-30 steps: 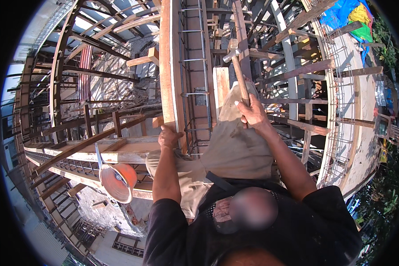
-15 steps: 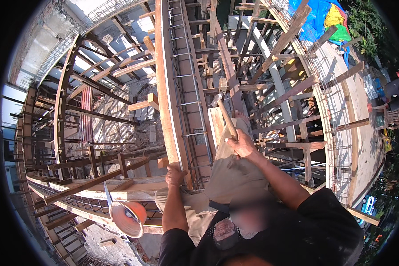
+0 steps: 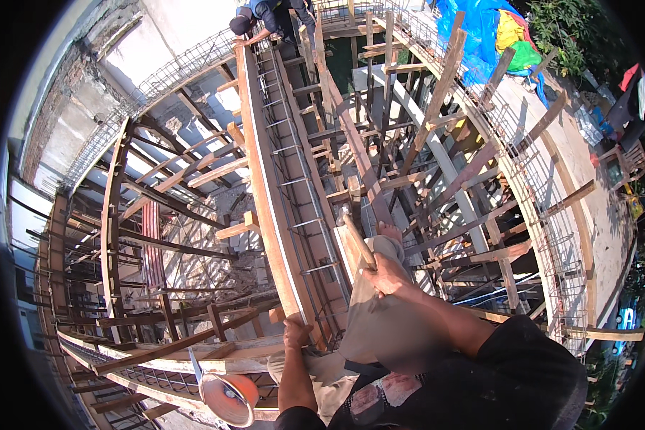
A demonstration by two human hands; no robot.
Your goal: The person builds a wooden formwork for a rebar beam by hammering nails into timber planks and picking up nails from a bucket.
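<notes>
My right hand (image 3: 388, 276) is wrapped round the wooden handle of a hammer (image 3: 360, 241). Its head end points away from me, close to the near end of a short board beside my knee. My left hand (image 3: 297, 333) has its fingers curled over the near part of a long timber formwork plank (image 3: 266, 208). Along the inside of that plank runs a steel rebar cage (image 3: 289, 174), with a second board on its right. An orange bucket (image 3: 236, 398) stands to the left of my left arm.
A co-worker (image 3: 269, 16) bends over the plank's far end, hand on it. Timber props and cross braces (image 3: 229, 231) fill both sides, with deep gaps between them. On the right, a curved form with rebar (image 3: 512, 168) runs past a blue tarp (image 3: 473, 39).
The view has tilted up and shifted, so the co-worker at the far end has come into sight. My right hand still holds the hammer; my left hand stays on the plank.
</notes>
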